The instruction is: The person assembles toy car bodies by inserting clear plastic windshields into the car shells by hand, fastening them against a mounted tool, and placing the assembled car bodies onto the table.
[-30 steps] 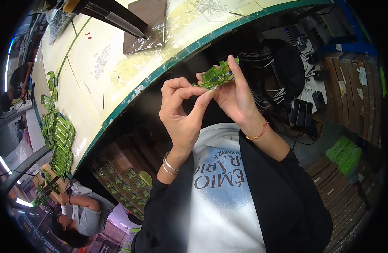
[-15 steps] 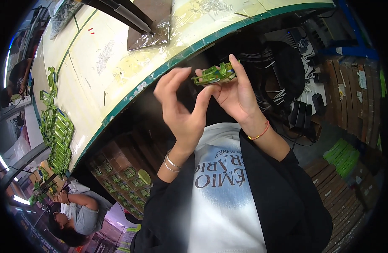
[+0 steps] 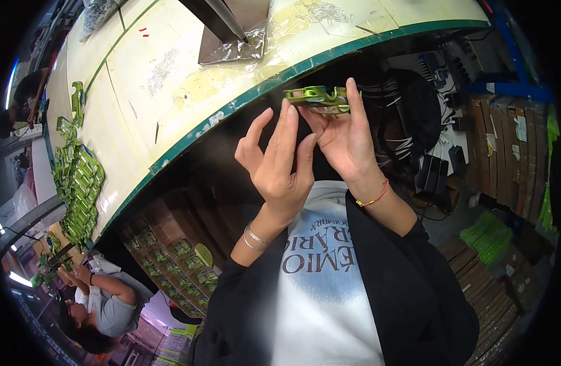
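A shiny green part (image 3: 315,95), openwork and elongated, is held up level just off the bench edge; its exact kind does not show. My right hand (image 3: 352,146) grips it from below and behind, the thumb upright at its right end. Just left of and below the part is my left hand (image 3: 279,171), its fingers apart. One left fingertip comes up to the part's left end; whether it touches I cannot tell. The underside of the part is partly hidden by my right fingers.
A pale bench (image 3: 189,91) with a green edge curves ahead. On it lie a heap of similar green parts (image 3: 79,189), a thin dark tool (image 3: 156,132) and a dark post on a plate (image 3: 231,53). A tray of green parts (image 3: 177,265) sits below; another person (image 3: 112,302) works at left.
The green part has been turned level in my right hand and raised slightly. My left hand has swung right, its fingers now straighter and pointing upward.
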A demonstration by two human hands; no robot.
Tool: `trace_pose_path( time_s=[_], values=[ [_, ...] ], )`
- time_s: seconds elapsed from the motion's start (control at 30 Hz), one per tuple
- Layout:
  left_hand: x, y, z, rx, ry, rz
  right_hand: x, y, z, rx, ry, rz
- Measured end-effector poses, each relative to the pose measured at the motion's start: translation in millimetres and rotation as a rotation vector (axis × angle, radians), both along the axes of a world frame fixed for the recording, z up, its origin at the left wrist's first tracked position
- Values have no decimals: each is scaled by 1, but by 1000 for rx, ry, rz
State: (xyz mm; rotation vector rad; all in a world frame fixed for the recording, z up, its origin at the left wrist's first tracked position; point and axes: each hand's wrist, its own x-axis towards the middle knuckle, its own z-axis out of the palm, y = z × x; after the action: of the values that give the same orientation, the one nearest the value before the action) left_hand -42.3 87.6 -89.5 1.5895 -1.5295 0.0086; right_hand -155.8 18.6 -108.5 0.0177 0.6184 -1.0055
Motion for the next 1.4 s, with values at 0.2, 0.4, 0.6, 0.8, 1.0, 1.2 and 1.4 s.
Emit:
trace_pose_path(
  time_s=[0.2,0.4,0.6,0.8,1.0,1.2,1.4],
  values=[
    [-2,-7,-7,-7,18,-11,7,1,16,-218,261,-56],
    [4,-16,-15,-34,253,-53,9,-8,14,-375,414,-136],
    [12,-42,-36,-214,750,-130,35,-41,29,-660,473,-200],
    [17,-58,-34,-286,732,-162,44,-54,37,-733,427,-231],
    [20,-63,-30,-318,705,-196,43,-58,42,-786,430,-226],
    [18,-65,-31,-324,716,-224,39,-61,42,-812,449,-213],
    [16,-63,-29,-298,718,-217,38,-63,42,-812,442,-223]
  ],
)
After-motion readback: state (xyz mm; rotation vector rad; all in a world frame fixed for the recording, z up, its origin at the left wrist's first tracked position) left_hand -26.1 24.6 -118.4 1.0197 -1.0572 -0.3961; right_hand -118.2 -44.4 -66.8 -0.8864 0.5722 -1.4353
